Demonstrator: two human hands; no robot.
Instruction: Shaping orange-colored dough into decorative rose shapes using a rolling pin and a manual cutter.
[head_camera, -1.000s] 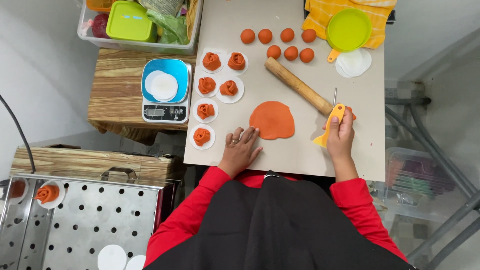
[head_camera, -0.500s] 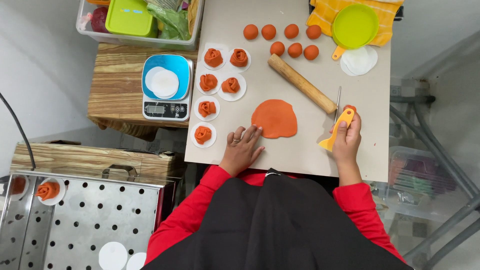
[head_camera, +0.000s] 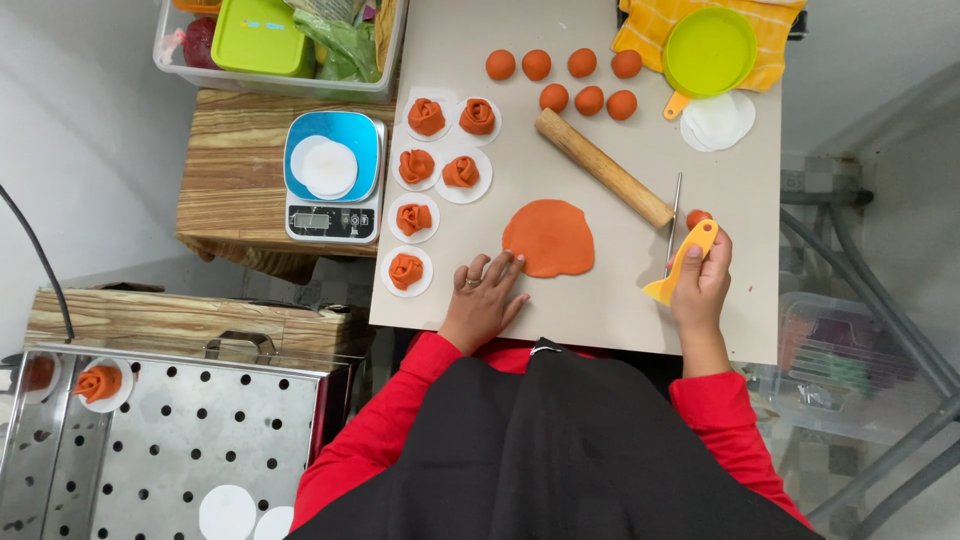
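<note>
Ideally, the left hand (head_camera: 487, 300), fingers spread flat, steadies the flat orange dough disc (head_camera: 549, 237) on the beige table (head_camera: 600, 300) while the right hand (head_camera: 700, 285), fingers clamped on the yellow plastic scraper (head_camera: 683, 262), cuts cleanly.

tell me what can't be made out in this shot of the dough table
- Head view: the front edge of the table is covered by the person's red sleeves and black apron.
- Head view: the bin's contents are cut off by the top edge.
- Head view: the scale's display is too small to read.
- Head view: the right hand covers part of the yellow scraper.
</note>
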